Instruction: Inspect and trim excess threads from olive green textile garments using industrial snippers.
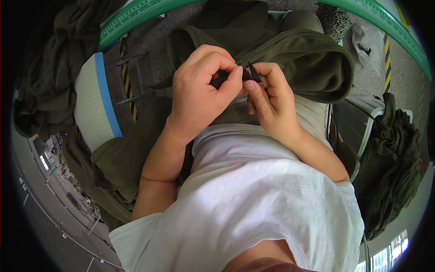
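White tee (267,195) up close, small dark snips (254,72) in the right hand (272,97), olive garment (312,68) just beyond in the lap.
Left hand's (199,88) fingers are pinched at the garment's edge (cloth or thread, can't tell); right fingers are wrapped round the snips. Cloth looks soft, floppy, fairly light, so I'd grab it by the seam; snips look stiff and pointy, hold the body. Green ruler-marked strip (136,19) up top, speckled floor (372,85), more dark cloth (389,167) at right.
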`<act>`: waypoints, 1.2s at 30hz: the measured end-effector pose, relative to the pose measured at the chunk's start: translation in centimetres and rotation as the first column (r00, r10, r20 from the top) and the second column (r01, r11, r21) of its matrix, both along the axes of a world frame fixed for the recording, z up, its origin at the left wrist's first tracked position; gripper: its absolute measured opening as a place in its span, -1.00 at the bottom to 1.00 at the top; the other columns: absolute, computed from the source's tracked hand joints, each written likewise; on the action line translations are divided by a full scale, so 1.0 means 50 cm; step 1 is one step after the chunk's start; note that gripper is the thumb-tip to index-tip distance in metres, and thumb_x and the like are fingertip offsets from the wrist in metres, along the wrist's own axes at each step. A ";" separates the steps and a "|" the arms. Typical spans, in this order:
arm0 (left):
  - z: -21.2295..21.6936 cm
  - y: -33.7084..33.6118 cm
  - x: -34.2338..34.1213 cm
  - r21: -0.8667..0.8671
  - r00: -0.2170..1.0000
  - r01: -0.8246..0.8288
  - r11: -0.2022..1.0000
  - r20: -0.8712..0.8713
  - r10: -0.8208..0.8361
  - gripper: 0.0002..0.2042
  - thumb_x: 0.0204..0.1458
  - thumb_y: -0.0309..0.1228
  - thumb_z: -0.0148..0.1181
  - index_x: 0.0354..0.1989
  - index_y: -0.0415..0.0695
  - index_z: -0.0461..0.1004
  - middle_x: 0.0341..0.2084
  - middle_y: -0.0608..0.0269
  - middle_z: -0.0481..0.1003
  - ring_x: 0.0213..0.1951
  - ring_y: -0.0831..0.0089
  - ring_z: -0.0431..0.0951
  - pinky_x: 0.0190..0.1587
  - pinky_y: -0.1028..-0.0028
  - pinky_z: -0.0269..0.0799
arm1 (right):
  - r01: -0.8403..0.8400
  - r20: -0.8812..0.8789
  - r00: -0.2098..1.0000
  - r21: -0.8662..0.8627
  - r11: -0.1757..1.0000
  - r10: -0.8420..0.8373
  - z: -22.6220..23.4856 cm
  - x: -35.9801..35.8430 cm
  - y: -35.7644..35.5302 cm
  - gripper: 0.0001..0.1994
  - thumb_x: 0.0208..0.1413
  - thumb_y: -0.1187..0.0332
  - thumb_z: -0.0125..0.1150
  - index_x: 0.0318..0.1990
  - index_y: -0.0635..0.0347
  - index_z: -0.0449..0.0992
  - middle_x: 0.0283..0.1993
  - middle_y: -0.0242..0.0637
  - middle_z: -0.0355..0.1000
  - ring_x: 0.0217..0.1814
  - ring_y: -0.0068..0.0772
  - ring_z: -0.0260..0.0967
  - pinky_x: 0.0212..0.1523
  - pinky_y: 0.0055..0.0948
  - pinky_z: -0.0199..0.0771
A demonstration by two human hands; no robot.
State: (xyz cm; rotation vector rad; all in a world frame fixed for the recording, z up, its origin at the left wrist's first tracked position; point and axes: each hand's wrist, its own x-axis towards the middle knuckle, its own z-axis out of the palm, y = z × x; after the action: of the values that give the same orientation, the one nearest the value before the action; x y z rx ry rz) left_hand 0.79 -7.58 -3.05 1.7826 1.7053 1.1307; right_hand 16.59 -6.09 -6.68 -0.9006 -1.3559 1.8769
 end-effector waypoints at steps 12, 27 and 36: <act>0.005 0.000 -0.011 -0.417 0.883 0.075 0.906 0.450 0.134 -0.94 0.01 -0.55 0.17 -0.38 -0.26 0.44 -0.53 0.43 0.44 -0.53 0.78 0.30 -0.51 0.69 0.22 | 0.005 -0.075 0.997 0.009 1.000 -0.004 -0.019 0.008 0.004 -0.86 0.27 0.49 -0.06 -0.06 0.28 0.27 -0.34 -0.32 0.43 -0.53 -0.75 0.19 -0.52 -0.76 0.23; 0.005 -0.001 -0.019 -0.443 0.728 0.170 0.880 0.659 0.191 -0.96 0.07 -0.54 0.13 -0.40 -0.23 0.45 -0.51 0.46 0.43 -0.44 0.77 0.34 -0.38 0.71 0.25 | -0.001 -0.127 0.992 0.066 0.998 0.009 -0.032 0.015 0.014 -0.84 0.24 0.44 0.03 -0.07 0.27 0.35 -0.40 -0.37 0.46 -0.55 -0.79 0.15 -0.53 -0.78 0.17; 0.003 -0.002 -0.021 -0.456 0.685 0.181 0.871 0.694 0.221 -0.96 0.06 -0.54 0.12 -0.41 -0.23 0.45 -0.50 0.44 0.45 -0.42 0.75 0.35 -0.34 0.70 0.26 | -0.013 -0.152 0.988 0.041 0.999 0.019 -0.031 0.016 0.014 -0.83 0.23 0.43 0.06 -0.08 0.28 0.36 -0.39 -0.36 0.48 -0.54 -0.79 0.16 -0.53 -0.77 0.18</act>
State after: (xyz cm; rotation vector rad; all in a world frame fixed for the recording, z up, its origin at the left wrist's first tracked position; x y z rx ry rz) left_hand -0.26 -7.68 -2.90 0.8014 1.3221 1.0729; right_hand 17.38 -5.37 -8.22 -0.7125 -1.3066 1.8831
